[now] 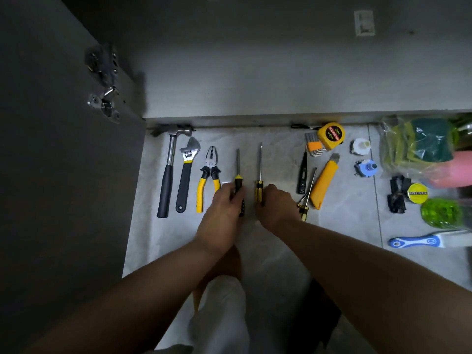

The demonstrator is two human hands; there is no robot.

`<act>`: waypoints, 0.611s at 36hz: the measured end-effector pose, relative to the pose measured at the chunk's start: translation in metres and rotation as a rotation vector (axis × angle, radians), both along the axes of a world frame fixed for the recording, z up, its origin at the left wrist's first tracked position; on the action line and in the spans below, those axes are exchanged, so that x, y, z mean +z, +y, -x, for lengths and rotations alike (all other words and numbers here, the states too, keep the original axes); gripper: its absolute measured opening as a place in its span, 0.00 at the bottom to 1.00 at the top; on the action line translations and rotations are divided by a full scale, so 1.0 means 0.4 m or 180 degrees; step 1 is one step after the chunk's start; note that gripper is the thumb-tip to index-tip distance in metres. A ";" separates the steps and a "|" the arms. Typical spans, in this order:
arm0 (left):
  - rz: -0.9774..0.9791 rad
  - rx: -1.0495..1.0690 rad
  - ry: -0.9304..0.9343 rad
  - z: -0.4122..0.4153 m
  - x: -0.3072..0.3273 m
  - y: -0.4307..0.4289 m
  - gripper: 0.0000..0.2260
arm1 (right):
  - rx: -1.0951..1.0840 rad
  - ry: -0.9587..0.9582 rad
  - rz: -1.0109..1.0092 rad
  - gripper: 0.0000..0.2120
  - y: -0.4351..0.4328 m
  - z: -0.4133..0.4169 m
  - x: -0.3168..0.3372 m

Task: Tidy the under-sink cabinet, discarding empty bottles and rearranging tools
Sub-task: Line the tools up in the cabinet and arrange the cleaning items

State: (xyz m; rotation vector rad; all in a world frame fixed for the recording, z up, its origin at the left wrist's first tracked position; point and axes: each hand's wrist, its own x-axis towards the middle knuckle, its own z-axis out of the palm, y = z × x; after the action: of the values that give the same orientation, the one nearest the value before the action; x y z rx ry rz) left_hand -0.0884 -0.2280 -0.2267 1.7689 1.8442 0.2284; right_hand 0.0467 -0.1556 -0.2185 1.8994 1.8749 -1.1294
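Head view: at centre of the grey tiled floor [281, 159], the left hand [224, 206] pinches a black-handled, yellow-collared screwdriver [238, 180], the right hand [277, 208] a yellow-and-black striped screwdriver [259, 190]; both lie 6-to-12 o'clock, tips at 12. Best nudged parallel, handle ends level with the yellow-gripped pliers [210, 165] at 9 o'clock.

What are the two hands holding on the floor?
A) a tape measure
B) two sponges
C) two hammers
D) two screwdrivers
D: the left hand grips the black-handled screwdriver and the right hand pinches the yellow-handled screwdriver, fingers curled on the handles.
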 end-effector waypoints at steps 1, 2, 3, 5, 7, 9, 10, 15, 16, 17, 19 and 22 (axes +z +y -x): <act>-0.0020 -0.0015 0.0131 0.005 0.001 0.008 0.29 | -0.0013 -0.0006 0.0003 0.15 0.000 0.001 -0.001; -0.0008 -0.0025 0.0281 0.010 0.005 0.018 0.29 | -0.0014 0.0001 -0.0004 0.14 0.000 0.002 -0.002; -0.0003 -0.0040 0.0449 0.013 0.008 0.029 0.30 | -0.0008 0.0017 -0.0017 0.14 -0.001 0.004 -0.002; 0.0006 -0.0079 0.0807 0.019 0.015 0.046 0.30 | 0.0004 0.0067 -0.0036 0.13 -0.002 0.005 -0.003; -0.0026 -0.0110 0.1012 0.023 0.019 0.059 0.29 | 0.0016 0.0114 -0.0055 0.12 -0.002 0.007 -0.004; -0.0031 -0.0077 0.1091 0.027 0.019 0.067 0.29 | 0.0033 0.0156 -0.0094 0.12 -0.001 0.012 -0.005; -0.0017 -0.0051 0.1114 0.029 0.019 0.070 0.29 | 0.0042 0.0174 -0.0120 0.12 0.001 0.015 -0.005; -0.0023 0.0055 0.1145 0.042 0.017 0.082 0.29 | 0.0048 0.0287 -0.0281 0.12 0.010 0.036 -0.010; -0.0034 0.0054 0.1128 0.044 0.018 0.082 0.29 | 0.0040 0.0311 -0.0306 0.12 0.011 0.038 -0.011; -0.0051 0.0054 0.1112 0.046 0.018 0.082 0.29 | 0.0028 0.0334 -0.0324 0.12 0.012 0.040 -0.012; -0.0071 0.0047 0.1097 0.048 0.019 0.079 0.30 | 0.0000 0.0360 -0.0357 0.12 0.012 0.042 -0.014; -0.0092 0.0012 0.1107 0.048 0.019 0.077 0.30 | -0.0019 0.0375 -0.0420 0.13 0.012 0.044 -0.017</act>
State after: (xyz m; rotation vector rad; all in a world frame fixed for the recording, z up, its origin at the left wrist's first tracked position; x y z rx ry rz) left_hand -0.1077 -0.1971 -0.2192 1.9200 2.0903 -0.0570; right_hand 0.0289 -0.1507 -0.2254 1.9470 2.0552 -1.1699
